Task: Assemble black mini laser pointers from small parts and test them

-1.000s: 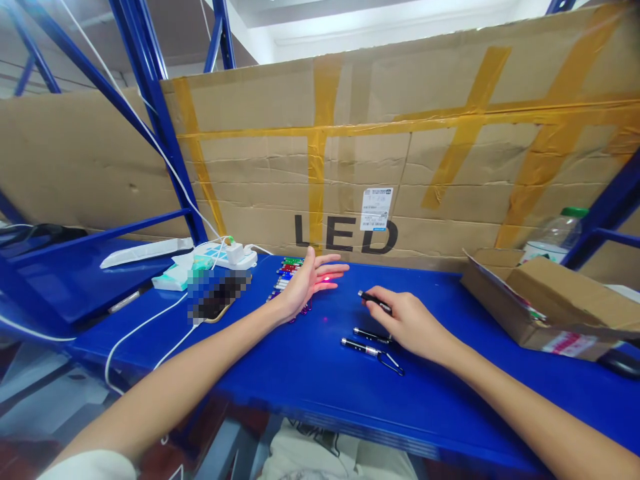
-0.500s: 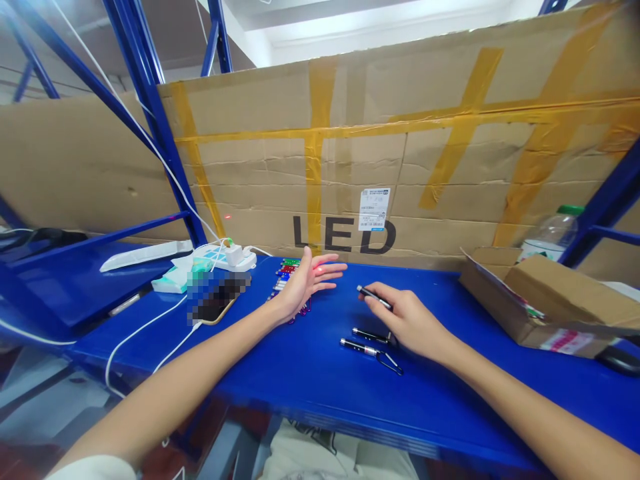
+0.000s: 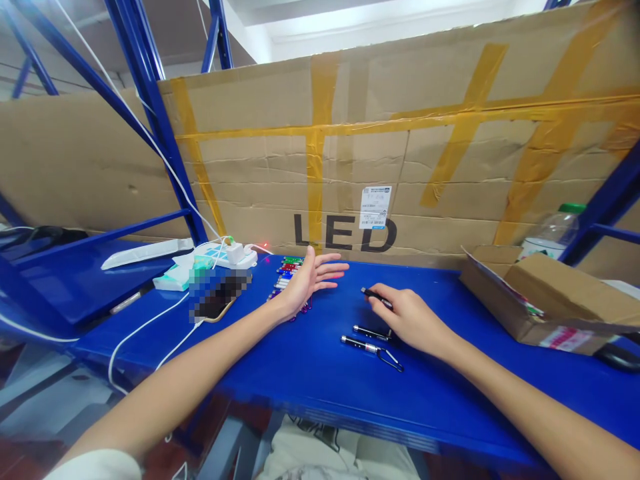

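Note:
Pinched between the fingers of my right hand is a black laser pointer, its tip aimed left toward my left hand. That left hand is upright with fingers spread, palm facing the pointer, holding nothing. Faint red light shows on its fingers, and a red glow appears by the power strip. Below my right hand lie a second black pointer and a third black pointer with a clip. Behind my left hand is a row of coloured pointers, partly hidden by the hand.
The blue table backs onto a large cardboard panel. At left are a phone, a tissue pack, a power strip and white cables. An open cardboard box and a bottle stand at right.
The red light on my left palm has shrunk to a faint glow at the fingers. The red spot on the cardboard is gone, and one shows near the power strip. Both hands stay nearly in place.

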`<state>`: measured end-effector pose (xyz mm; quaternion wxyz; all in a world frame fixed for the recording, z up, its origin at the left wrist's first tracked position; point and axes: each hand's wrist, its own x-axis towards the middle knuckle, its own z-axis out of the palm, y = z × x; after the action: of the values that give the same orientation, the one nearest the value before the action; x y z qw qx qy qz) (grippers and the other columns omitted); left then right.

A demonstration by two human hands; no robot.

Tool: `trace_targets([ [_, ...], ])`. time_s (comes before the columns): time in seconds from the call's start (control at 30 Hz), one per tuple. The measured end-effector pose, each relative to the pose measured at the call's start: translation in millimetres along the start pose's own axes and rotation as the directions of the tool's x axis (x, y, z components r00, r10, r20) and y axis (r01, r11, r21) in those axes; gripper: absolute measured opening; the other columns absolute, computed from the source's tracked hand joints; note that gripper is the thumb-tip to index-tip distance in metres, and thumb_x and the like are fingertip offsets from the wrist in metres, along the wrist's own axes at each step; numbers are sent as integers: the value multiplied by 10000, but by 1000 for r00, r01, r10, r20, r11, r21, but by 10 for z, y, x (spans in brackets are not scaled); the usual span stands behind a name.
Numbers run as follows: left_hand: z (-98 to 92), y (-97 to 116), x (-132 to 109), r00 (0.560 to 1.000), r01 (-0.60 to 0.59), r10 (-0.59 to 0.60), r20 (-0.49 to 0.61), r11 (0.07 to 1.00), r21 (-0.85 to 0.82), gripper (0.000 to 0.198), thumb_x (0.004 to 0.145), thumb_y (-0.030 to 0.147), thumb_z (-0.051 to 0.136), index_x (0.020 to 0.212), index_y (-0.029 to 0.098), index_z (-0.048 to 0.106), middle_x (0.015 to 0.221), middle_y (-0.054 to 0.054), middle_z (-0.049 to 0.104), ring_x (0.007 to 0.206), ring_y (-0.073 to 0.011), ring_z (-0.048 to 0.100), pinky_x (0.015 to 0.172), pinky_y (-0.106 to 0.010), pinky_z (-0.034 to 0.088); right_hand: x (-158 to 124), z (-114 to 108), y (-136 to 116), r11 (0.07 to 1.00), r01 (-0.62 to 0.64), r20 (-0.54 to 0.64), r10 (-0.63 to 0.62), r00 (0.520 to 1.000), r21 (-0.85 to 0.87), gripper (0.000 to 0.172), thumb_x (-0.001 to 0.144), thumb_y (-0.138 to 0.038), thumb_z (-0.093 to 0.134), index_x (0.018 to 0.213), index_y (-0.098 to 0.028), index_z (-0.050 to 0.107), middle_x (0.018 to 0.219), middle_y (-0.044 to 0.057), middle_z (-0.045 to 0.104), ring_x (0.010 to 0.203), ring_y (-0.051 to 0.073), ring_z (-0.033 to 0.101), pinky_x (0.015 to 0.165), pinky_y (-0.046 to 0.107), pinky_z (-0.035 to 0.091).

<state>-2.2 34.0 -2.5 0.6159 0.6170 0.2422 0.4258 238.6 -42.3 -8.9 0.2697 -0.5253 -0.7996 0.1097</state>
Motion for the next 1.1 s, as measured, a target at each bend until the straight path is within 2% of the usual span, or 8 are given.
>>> trace_targets([
  [0.1, 3, 5, 0, 1000, 0, 0, 1, 1000, 10, 848, 1006, 853, 288, 1413, 205, 652, 1458, -188, 682, 1402, -386, 589, 1142, -546, 454, -10, 18, -17, 997, 71, 83, -70, 994, -6, 350, 1082, -436, 416, 1031, -245, 705, 845, 58, 768, 735, 245, 690, 671, 328, 438],
  [0.17, 4, 5, 4, 1000, -4, 4, -5, 1000, 25, 845, 1001, 857, 299, 1409, 208, 654, 1455, -184, 686, 1405, -390, 586, 1142, -549, 453, -16, 17, -44, 998, 58, 36, -59, 998, 24, 364, 1097, -441, 391, 1105, -242, 695, 863, 57, 768, 759, 248, 694, 681, 332, 441],
  [0.27, 2, 3, 12, 1000, -3, 4, -18, 999, 48, 849, 997, 865, 289, 1402, 213, 653, 1450, -178, 691, 1394, -384, 594, 1139, -543, 461, -20, -6, -56, 998, -23, -49, 26, 998, 65, 381, 1104, -460, 380, 1204, -245, 678, 858, 44, 761, 738, 244, 684, 667, 334, 429],
  [0.37, -1, 1, 10, 1000, 2, -2, -14, 998, 58, 851, 1014, 850, 247, 1420, 209, 634, 1461, -174, 683, 1391, -368, 600, 1141, -533, 465, -23, -25, -43, 996, -63, -24, 65, 998, 65, 373, 1097, -436, 401, 1270, -240, 667, 864, 39, 759, 742, 243, 686, 680, 335, 431],
  [0.53, -7, 0, 6, 1000, -7, 7, -6, 999, 48, 841, 1037, 821, 223, 1438, 188, 605, 1475, -184, 670, 1391, -356, 603, 1141, -529, 467, -43, -26, -67, 1000, -2, 56, 2, 998, 5, 390, 1106, -412, 356, 1261, -231, 665, 752, 16, 706, 662, 229, 636, 644, 325, 382],
  [0.77, -12, 0, 11, 1000, -5, 6, -19, 999, 39, 847, 1011, 852, 275, 1422, 192, 610, 1458, -190, 681, 1381, -363, 612, 1128, -526, 474, -61, -57, -75, 999, -14, -63, 17, 998, 38, 390, 1095, -422, 359, 1260, -232, 657, 724, 10, 694, 618, 225, 635, 620, 314, 366],
  [1.1, 16, 26, -1, 999, 10, -9, -31, 1000, 14, 816, 1023, 832, 295, 1414, 186, 603, 1446, -198, 687, 1370, -356, 626, 1117, -515, 488, -61, -13, -30, 999, 25, -23, -26, 999, -45, 407, 1099, -418, 368, 1317, -219, 648, 742, 24, 718, 630, 233, 639, 624, 317, 364],
])
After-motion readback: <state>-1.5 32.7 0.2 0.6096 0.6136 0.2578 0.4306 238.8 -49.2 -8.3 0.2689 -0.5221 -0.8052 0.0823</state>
